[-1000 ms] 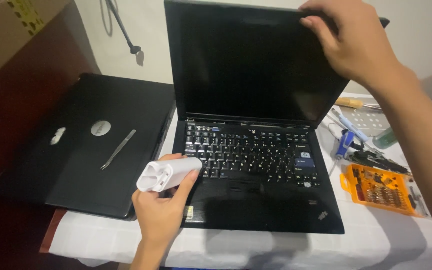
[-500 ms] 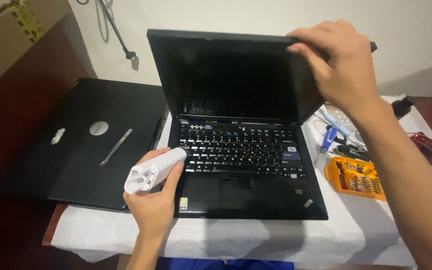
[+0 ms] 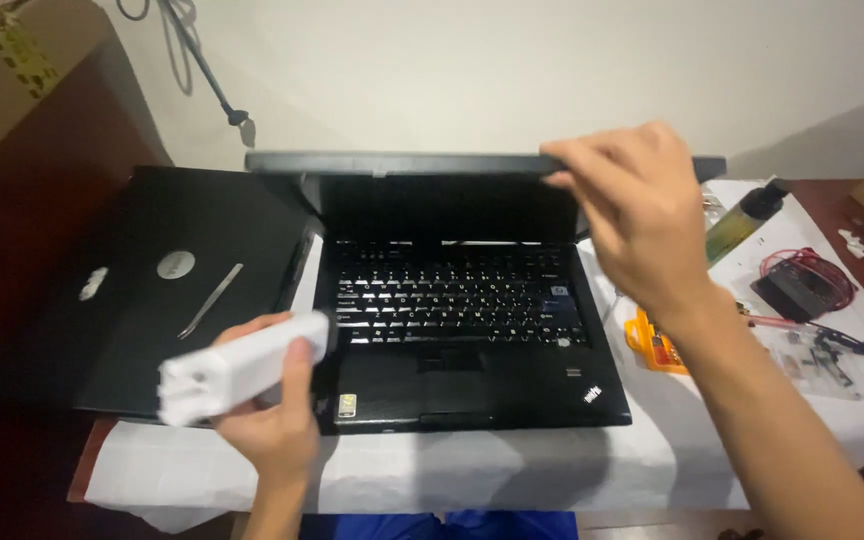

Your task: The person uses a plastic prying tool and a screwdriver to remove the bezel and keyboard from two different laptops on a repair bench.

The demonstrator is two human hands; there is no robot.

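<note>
Centrally, a black laptop [image 3: 462, 330] sits on a white cloth [image 3: 432, 470] that covers the table, its lid [image 3: 402, 162] tipped far forward so that only the thin top edge and a dark strip of screen show above the keyboard. The right hand [image 3: 637, 215] grips that top edge toward its right end, fingers curled over the rim and thumb below. The left hand [image 3: 272, 415], lower left of centre, is closed around a white oblong device [image 3: 242, 365] (boxy, with a moulded end facing the camera), which is held just over the laptop's front left corner.

Left of the open machine lies a second black laptop [image 3: 152, 300], shut, with a round silver badge on its lid and a slim metal tool [image 3: 210, 300] resting on it at a slant. At the right of the frame, beside the forearm, an orange case of screwdriver bits [image 3: 657, 345] peeks out, touching the cloth. Farther right stand a green bottle with a dark nozzle [image 3: 742, 220], a coil of red wire around a small black part [image 3: 802, 285], and a clear bag of small pieces [image 3: 817, 355]. A cardboard box [image 3: 12, 70] fills the upper left corner, and a dark cable [image 3: 207, 75] hangs down the pale wall.
</note>
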